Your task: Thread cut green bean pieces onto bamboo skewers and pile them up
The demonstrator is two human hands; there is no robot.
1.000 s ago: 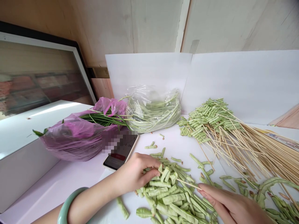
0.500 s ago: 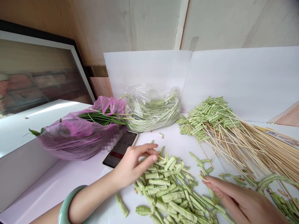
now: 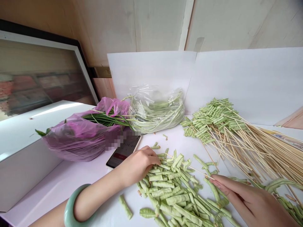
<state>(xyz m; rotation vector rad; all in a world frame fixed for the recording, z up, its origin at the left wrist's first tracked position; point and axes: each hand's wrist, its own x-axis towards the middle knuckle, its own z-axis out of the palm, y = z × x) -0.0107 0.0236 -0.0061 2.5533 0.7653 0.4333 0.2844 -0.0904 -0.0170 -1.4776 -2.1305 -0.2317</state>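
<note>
My left hand [image 3: 142, 162], with a green bangle on its wrist, reaches down to the left edge of a pile of cut green bean pieces [image 3: 175, 192]. Its fingers are curled together, and what they hold, if anything, is hidden. My right hand [image 3: 246, 195], at the lower right, pinches the near end of a thin wooden skewer [image 3: 200, 171]. The skewer slants up and left over the pile, with several bean pieces threaded on it. Behind, at the right, lie finished-looking skewers of bean pieces [image 3: 213, 116], their bare sticks fanned toward the right.
A phone [image 3: 123, 153] lies left of the pile. Further back are a purple bag [image 3: 78, 138] of green stalks and a clear bag [image 3: 157, 113] of long beans. A white box [image 3: 28, 170] stands at the left. Loose bean scraps [image 3: 290, 205] lie at the lower right.
My left hand has left the skewer's far end, and its fingers have closed down at the pile's edge. The right hand still holds the skewer. The view has shifted slightly.
</note>
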